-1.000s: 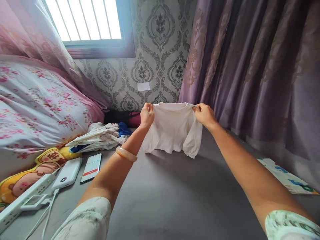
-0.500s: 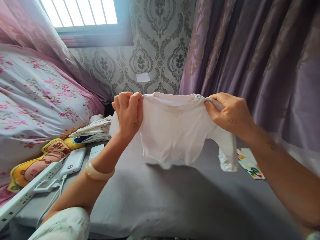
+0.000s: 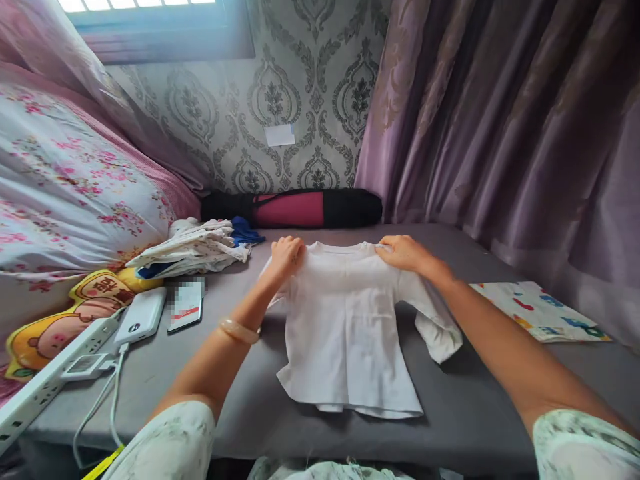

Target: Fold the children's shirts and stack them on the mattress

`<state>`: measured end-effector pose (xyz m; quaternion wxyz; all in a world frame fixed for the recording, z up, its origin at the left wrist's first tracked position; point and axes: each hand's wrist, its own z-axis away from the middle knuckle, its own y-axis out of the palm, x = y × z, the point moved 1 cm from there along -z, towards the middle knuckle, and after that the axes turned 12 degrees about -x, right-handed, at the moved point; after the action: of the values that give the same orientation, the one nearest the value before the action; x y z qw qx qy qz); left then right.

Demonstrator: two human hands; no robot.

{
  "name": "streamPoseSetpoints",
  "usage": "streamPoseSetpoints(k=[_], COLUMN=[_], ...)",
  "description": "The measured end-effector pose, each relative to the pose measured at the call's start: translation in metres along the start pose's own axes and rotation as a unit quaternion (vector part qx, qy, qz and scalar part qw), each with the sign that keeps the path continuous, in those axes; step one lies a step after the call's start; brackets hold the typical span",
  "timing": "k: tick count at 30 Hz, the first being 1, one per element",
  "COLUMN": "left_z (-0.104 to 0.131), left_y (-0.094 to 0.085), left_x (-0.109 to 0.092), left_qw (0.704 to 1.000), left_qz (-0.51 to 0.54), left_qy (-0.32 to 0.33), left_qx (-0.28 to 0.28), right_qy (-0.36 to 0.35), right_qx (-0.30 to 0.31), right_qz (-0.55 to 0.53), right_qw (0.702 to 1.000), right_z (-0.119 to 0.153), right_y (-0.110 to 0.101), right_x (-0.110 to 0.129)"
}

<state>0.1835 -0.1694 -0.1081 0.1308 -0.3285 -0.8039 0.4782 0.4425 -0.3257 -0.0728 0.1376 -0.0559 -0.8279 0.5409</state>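
A small white long-sleeved shirt [image 3: 345, 327] lies spread on the grey sheet [image 3: 250, 393], its neckline away from me and its hem toward me. My left hand [image 3: 289, 257] is closed on the shirt's left shoulder. On the opposite shoulder, my right hand [image 3: 403, 253] pinches the fabric beside the neckline. The right sleeve drapes out beneath my right forearm, its cuff bunched. Most of the left sleeve is hidden behind my left hand and arm.
Folded patterned cloth [image 3: 540, 310] lies at the right. A pile of clothes [image 3: 195, 247], a phone [image 3: 187, 307], a power bank [image 3: 143, 317], a power strip [image 3: 60, 373] and a pig-faced cushion [image 3: 65, 327] are on the left. A black and dark-pink roll [image 3: 290, 209] lies along the wall.
Both hands have lowered the shirt from the air onto the sheet, keeping hold of its shoulders. The roll by the wall has come into view as the camera tilted down.
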Motion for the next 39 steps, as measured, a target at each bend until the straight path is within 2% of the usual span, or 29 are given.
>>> streamPoseSetpoints(k=[2,4,6,9,14,22,29,34,39], left_z=[0.005,0.008,0.01,0.009,0.001,-0.024,-0.052,-0.066,-0.071], left_y=[0.035,0.063,0.082,0.1,0.115,0.125,0.147,0.161,0.175], left_x=[0.001,0.001,0.001,0.004,0.013,0.023,0.03,0.035,0.041], left_qw=[1.0,0.999,1.0,1.0,1.0,0.999,0.998,0.999,0.995], left_qz=[0.009,0.011,0.012,0.007,0.001,-0.019,-0.029,-0.018,0.001], left_qy=[-0.008,-0.018,-0.015,-0.001,0.017,0.025,0.024,-0.003,-0.044], left_qx=[0.024,0.026,0.016,0.001,0.002,0.033,0.045,0.047,0.09], right_qy=[0.011,0.016,0.016,0.008,-0.002,-0.007,-0.003,0.006,0.009], right_qx=[0.028,0.031,0.021,0.011,0.015,0.052,0.066,0.065,0.073], right_qz=[0.021,0.04,0.056,0.074,0.091,0.087,0.084,0.079,0.071], right_qw=[0.999,0.999,0.998,0.997,0.996,0.995,0.994,0.995,0.995], right_z=[0.001,0.004,0.006,0.008,0.001,-0.031,-0.06,-0.076,-0.08], right_y=[0.032,0.058,0.077,0.099,0.121,0.147,0.16,0.164,0.174], right_x=[-0.005,-0.008,-0.01,-0.014,-0.022,-0.03,-0.039,-0.041,-0.043])
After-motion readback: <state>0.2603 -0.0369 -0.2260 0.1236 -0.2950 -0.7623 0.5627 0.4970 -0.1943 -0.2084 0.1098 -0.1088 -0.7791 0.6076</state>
